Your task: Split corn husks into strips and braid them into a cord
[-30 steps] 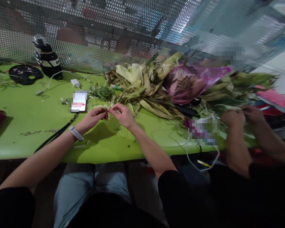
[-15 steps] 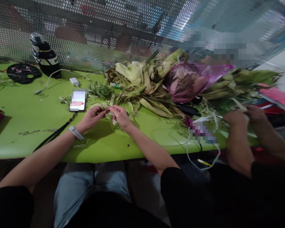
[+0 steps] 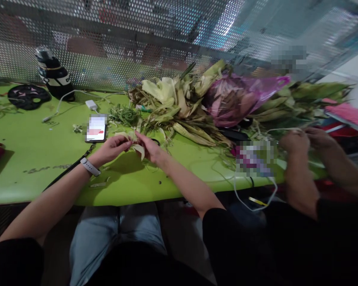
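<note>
Over the green table (image 3: 59, 163), my left hand (image 3: 115, 147) pinches a pale corn husk strip (image 3: 139, 150) near its end. My right hand (image 3: 149, 147) meets it from the other side, fingers closed on the same husk, with a loose flap hanging below the fingertips. Just behind my hands lies a heap of green shreds (image 3: 123, 114). A lit phone (image 3: 96, 128) with a black strap rests left of my left hand. Behind and to the right of my right hand spreads a pile of dried corn husks (image 3: 181, 103).
A pink plastic bag (image 3: 229, 101) sits among the husks. At the back left stand a dark bottle (image 3: 55, 75) and a black mask-shaped piece (image 3: 28, 96), beside a white cable (image 3: 61, 101). On the right, a co-worker's hands (image 3: 304, 141) handle a pale strip. Perforated metal (image 3: 116, 43) borders the back.
My hands have shifted slightly at the husk, and a pale flap now hangs out below my right fingers. The co-worker's strip now stretches out to the left.
</note>
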The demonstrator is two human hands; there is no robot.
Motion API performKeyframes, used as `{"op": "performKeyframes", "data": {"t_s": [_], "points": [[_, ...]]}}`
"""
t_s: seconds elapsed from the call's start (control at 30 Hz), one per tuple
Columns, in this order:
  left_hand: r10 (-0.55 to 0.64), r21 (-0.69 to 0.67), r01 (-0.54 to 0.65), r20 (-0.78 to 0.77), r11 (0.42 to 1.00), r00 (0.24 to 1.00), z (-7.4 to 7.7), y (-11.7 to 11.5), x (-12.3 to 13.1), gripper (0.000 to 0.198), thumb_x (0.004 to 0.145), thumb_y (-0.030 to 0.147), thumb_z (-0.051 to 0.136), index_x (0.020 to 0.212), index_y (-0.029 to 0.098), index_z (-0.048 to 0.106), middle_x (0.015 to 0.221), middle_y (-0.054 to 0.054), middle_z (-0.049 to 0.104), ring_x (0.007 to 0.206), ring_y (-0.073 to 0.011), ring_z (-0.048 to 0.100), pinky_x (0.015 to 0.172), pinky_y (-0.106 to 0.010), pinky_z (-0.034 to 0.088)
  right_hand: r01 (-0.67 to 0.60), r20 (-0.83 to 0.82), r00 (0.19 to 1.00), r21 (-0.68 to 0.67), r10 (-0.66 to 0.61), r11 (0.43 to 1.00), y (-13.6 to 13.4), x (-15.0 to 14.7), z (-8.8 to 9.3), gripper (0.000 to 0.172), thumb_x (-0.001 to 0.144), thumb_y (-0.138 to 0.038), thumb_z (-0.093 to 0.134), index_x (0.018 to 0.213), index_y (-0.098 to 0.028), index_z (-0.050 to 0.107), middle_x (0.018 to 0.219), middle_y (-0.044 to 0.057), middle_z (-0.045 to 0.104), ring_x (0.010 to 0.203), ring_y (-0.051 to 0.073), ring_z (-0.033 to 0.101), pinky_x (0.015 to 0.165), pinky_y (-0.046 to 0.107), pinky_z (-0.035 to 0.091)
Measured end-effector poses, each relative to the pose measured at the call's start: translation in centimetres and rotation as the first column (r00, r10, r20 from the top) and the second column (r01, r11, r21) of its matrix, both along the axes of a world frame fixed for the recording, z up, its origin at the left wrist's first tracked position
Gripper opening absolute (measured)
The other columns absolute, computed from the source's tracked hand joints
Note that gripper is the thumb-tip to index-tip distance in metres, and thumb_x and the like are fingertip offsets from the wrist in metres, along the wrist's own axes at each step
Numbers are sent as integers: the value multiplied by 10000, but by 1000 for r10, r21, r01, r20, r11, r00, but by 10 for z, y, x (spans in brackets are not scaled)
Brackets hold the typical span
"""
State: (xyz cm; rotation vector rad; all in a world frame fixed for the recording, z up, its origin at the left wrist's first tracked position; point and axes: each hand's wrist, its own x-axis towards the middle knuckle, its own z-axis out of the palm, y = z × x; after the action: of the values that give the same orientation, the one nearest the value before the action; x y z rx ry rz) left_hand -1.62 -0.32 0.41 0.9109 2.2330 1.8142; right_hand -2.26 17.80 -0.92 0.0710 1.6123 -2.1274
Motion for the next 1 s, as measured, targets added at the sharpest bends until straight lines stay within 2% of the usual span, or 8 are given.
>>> {"op": "performKeyframes", "data": {"t_s": [0.07, 0.13, 0.3, 0.4, 0.5, 0.7, 0.83, 1.0], "points": [[-49, -35, 49, -1, 998, 999, 2, 0, 2, 276, 900, 399, 655, 764, 160, 638, 724, -19, 595, 688, -128, 529, 671, -277, 423, -37, 74, 996, -48, 40, 998, -1, -2, -2, 339, 914, -500, 597, 770, -195, 620, 593, 3, 640, 525, 135, 580, 527, 265, 507], [-51, -55, 53, 28, 997, 998, 3, -1, 2, 294, 896, 410, 659, 745, 160, 632, 717, -18, 593, 683, -126, 525, 673, -278, 420, 43, 54, 998, -43, -41, 998, -1, -3, -5, 279, 892, -443, 631, 752, -203, 604, 599, -19, 624, 524, 114, 560, 535, 243, 493], [121, 5, -125, 206, 992, 971, -5, -5, -8, 317, 838, 454, 718, 755, 156, 647, 671, -2, 584, 632, -109, 510, 645, -263, 402, 279, -334, 920, 193, -205, 941, 6, -2, -7, 398, 880, -506, 657, 645, -216, 519, 563, -35, 489, 490, 101, 437, 514, 259, 407], [154, 54, -183, 346, 982, 925, -11, -5, -14, 351, 771, 475, 775, 729, 154, 638, 637, 3, 582, 585, -98, 492, 605, -254, 384, 426, -675, 730, 327, -107, 843, 9, 4, -3, 477, 902, -597, 611, 624, -219, 529, 602, -1, 521, 588, 141, 503, 645, 311, 465], [145, 42, -174, 383, 984, 912, -9, -5, -13, 346, 738, 456, 801, 706, 153, 637, 621, 3, 584, 572, -95, 488, 594, -253, 384, 547, -883, 469, 317, 29, 775, 11, 10, 1, 441, 936, -597, 567, 745, -213, 668, 778, 61, 648, 783, 205, 602, 821, 376, 504], [-128, -158, 189, 332, 969, 935, 3, -2, 3, 256, 765, 395, 764, 806, 147, 713, 673, -14, 623, 617, -122, 518, 629, -277, 416, 510, -934, 124, 349, 335, 786, 16, 8, 2, 269, 951, -479, 613, 917, -240, 732, 1057, 87, 713, 1065, 245, 626, 970, 425, 477], [-239, -198, 304, 295, 932, 925, 6, 2, 8, 256, 752, 396, 752, 747, 152, 678, 641, -2, 591, 626, -126, 510, 632, -269, 421, 389, -859, 153, 508, 489, 769, 14, 6, 0, 308, 980, -479, 569, 857, -218, 678, 861, 51, 697, 910, 203, 627, 885, 375, 477], [-242, -245, 305, 255, 920, 936, 9, 4, 9, 267, 794, 406, 704, 750, 145, 669, 658, -1, 580, 635, -119, 484, 632, -258, 407, 444, -891, 259, 453, 373, 773, 15, 6, 2, 367, 979, -506, 562, 812, -187, 634, 767, 21, 627, 699, 145, 531, 726, 304, 427]]}}
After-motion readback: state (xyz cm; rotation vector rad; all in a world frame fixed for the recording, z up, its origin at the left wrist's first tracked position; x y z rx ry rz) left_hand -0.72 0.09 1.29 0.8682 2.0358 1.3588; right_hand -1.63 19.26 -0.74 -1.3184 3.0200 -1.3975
